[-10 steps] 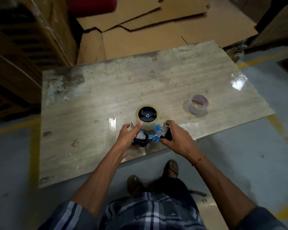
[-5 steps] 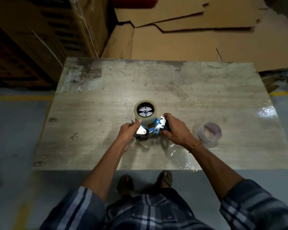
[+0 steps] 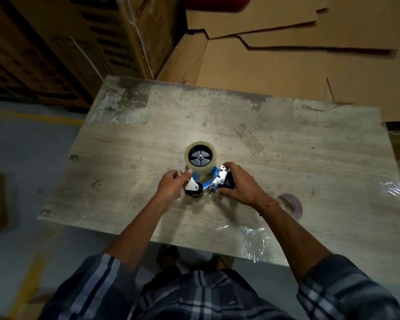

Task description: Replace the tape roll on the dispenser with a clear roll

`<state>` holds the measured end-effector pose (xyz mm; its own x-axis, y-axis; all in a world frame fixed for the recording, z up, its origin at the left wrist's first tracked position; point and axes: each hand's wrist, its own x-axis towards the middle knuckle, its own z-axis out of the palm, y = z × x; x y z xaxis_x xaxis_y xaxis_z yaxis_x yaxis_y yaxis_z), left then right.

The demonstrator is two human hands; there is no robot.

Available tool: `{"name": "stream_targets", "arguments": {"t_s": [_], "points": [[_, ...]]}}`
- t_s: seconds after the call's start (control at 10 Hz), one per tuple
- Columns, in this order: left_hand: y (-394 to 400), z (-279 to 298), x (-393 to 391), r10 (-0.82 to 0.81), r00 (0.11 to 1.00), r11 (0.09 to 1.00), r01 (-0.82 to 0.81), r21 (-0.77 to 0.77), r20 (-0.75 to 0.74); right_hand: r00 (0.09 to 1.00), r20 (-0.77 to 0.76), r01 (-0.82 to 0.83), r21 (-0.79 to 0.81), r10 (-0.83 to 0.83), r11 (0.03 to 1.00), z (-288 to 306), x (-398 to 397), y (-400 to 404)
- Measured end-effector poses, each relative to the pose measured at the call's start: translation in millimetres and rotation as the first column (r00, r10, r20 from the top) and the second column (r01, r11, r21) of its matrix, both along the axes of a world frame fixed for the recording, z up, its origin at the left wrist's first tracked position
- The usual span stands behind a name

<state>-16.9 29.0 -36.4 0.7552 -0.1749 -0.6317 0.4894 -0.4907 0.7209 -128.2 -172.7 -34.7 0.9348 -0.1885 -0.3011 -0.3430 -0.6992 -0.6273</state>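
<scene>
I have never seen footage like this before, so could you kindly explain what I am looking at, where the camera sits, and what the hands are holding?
There is no machine here: a person works with bare hands, and the single camera is worn on the head, looking down. A tape dispenser lies on its side on a worn wooden table, with a clear tape roll on its wheel. The right hand grips the dispenser's black handle. The left hand has its fingers at the roller end, close to the roll. A second, nearly spent roll lies on the table beside the right wrist. Flattened cardboard sits behind the table.
</scene>
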Motion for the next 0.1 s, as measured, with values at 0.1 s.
{"name": "stream_targets", "arguments": {"t_s": [0.1], "points": [[-2.7,0.5,7.5,-0.011,0.992,0.991,-0.006,0.134,0.126,0.994,-0.106,0.048,0.217,-0.025,0.975,16.1,4.5,-12.3]]}}
